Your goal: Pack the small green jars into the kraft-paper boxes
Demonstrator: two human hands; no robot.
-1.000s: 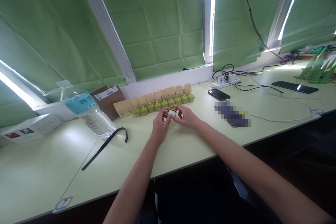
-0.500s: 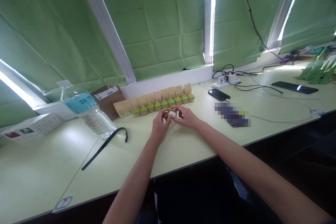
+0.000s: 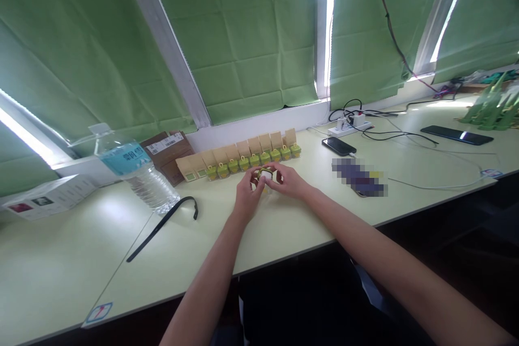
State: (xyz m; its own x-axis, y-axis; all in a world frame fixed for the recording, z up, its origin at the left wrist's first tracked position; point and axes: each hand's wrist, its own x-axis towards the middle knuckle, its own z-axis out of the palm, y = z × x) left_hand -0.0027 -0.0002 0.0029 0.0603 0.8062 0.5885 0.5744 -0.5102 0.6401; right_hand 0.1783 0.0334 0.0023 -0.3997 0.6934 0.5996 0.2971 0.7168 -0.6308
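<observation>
Between the fingertips of both hands, just over the table, is a small white box with a green rim (image 3: 266, 175). My left hand (image 3: 248, 189) grips its left side, with the thumb against the front. My right hand (image 3: 287, 179) closes on it from the right. The fingers cover part of the box, and its exact kind is hard to make out. Just behind the hands runs a row of several small green-topped boxes with loop handles (image 3: 254, 160), backed by several brown paper packets (image 3: 243, 149).
On the left are a large water bottle (image 3: 141, 173), a black strap (image 3: 162, 226), a white box (image 3: 51, 196) and a cardboard box (image 3: 168, 154). To the right lie a phone (image 3: 339, 145), a blurred-out item (image 3: 357, 175), a power strip with cables (image 3: 349, 127) and a dark flat device (image 3: 456, 135).
</observation>
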